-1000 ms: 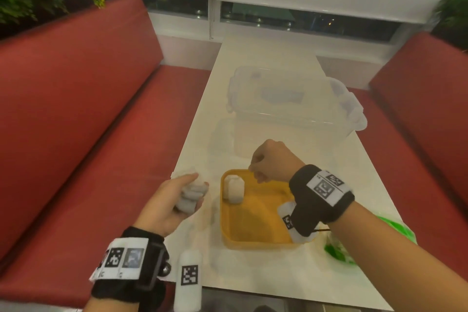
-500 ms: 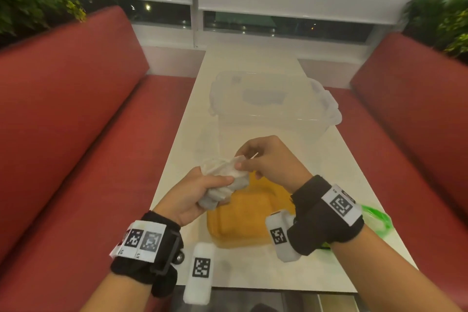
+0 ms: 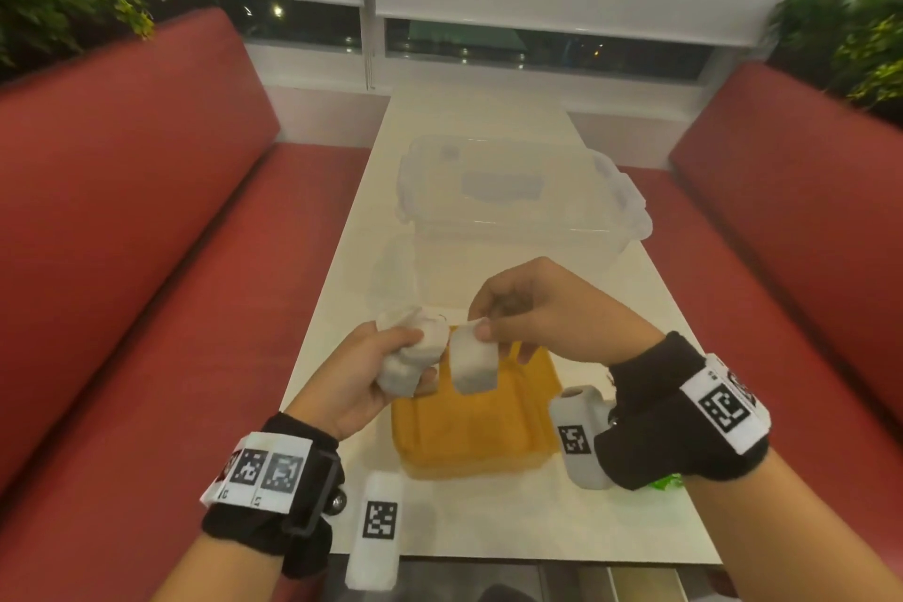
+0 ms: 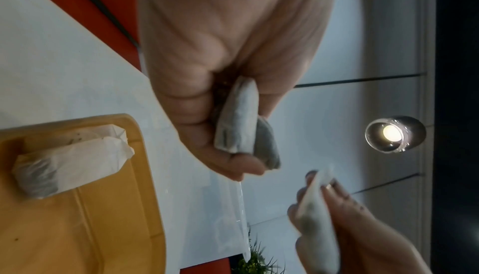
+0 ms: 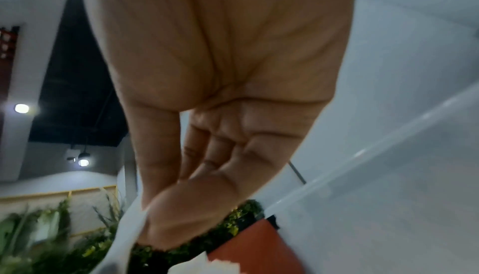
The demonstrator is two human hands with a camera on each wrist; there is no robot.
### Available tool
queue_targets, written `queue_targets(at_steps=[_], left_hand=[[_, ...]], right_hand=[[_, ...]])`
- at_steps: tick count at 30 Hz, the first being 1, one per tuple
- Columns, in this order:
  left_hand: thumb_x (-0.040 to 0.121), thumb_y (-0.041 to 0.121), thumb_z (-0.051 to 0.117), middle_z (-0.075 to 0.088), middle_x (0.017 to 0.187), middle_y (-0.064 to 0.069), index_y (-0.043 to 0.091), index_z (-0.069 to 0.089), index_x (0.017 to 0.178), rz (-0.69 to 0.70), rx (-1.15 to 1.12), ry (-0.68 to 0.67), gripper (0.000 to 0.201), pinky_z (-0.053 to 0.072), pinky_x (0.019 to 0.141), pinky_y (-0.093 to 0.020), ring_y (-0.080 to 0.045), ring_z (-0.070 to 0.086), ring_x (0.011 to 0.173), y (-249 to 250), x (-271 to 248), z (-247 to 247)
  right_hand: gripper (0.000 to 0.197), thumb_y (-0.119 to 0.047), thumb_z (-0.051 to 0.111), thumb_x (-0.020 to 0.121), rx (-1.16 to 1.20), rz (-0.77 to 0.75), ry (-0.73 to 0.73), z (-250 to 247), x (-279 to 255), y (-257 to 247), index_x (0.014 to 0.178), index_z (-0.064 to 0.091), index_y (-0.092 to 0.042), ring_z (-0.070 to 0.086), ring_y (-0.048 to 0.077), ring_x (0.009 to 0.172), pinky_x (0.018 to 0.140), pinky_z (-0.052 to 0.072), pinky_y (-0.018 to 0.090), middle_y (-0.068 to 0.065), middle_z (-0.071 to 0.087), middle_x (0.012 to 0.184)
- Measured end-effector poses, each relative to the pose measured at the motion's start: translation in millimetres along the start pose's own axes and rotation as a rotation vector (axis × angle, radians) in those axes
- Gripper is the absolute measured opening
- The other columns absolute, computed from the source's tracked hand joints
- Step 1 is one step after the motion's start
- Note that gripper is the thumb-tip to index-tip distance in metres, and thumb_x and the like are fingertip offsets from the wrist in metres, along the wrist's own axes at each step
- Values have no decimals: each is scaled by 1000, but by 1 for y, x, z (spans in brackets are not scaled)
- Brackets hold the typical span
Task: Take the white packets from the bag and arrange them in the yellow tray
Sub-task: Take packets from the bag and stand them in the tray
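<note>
My right hand (image 3: pixel 532 308) pinches one white packet (image 3: pixel 471 364) by its top edge, hanging above the far left corner of the yellow tray (image 3: pixel 481 430). My left hand (image 3: pixel 364 379) is curled round a bunch of remaining packets (image 3: pixel 415 357), just beside the pinched one. I cannot tell whether a bag surrounds that bunch. One packet (image 4: pixel 70 162) already lies inside the tray, against its end wall. The tray sits on the table (image 3: pixel 488 528), with a clear lidded container (image 3: pixel 518 200) beyond it.

Risk: the pinch covers only a thin paper edge. A quick swing could let the packet slip and land outside the tray. A loosened left grip could drop the bunch.
</note>
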State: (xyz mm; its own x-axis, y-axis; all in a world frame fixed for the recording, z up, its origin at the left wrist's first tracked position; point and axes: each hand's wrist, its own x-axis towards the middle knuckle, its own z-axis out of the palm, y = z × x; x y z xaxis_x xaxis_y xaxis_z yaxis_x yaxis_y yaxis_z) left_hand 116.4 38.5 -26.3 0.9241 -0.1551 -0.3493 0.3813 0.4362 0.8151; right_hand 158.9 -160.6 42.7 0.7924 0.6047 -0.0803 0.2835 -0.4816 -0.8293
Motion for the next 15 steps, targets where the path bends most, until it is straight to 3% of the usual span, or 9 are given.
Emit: queue_targets(at_steps=[2, 5, 8, 13, 15], left_hand=[[96, 9, 51, 71, 85, -8, 1, 62, 115, 79, 87, -11, 24, 51, 47, -22, -15, 66, 67, -2, -2, 1], [91, 15, 63, 63, 75, -6, 6, 67, 102, 178, 162, 1, 15, 46, 46, -21, -13, 61, 58, -7, -3, 2], [80, 21, 75, 63, 83, -9, 9, 70, 98, 234, 155, 26, 22, 48, 50, -24, -14, 61, 64, -12, -2, 1], [86, 42, 58, 69, 105, -18, 5, 62, 118, 231, 110, 30, 48, 50, 58, -28, -21, 64, 83, -16, 0, 1], [83, 43, 61, 69, 101, -17, 6, 64, 115, 236, 116, 21, 48, 51, 60, -29, -22, 63, 81, -19, 0, 1]], right_hand=[[4, -6, 66, 88, 137, -7, -7, 8, 2, -3, 88, 70, -5, 62, 16, 60, 50, 51, 23, 15, 66, 69], [10, -9, 67, 88, 226, 21, 140, 21, 11, 3, 85, 69, 0, 62, 18, 60, 49, 51, 24, 11, 67, 67], [13, -9, 69, 86, 221, 52, 256, 31, 19, 11, 82, 69, 3, 62, 17, 58, 48, 49, 22, 15, 66, 66], [14, -8, 69, 84, 205, 81, 371, 43, 25, 19, 78, 69, 5, 60, 15, 50, 50, 52, 24, 11, 62, 59], [14, -7, 69, 85, 203, 96, 390, 46, 26, 21, 77, 68, 5, 61, 17, 49, 53, 56, 29, 9, 61, 56]])
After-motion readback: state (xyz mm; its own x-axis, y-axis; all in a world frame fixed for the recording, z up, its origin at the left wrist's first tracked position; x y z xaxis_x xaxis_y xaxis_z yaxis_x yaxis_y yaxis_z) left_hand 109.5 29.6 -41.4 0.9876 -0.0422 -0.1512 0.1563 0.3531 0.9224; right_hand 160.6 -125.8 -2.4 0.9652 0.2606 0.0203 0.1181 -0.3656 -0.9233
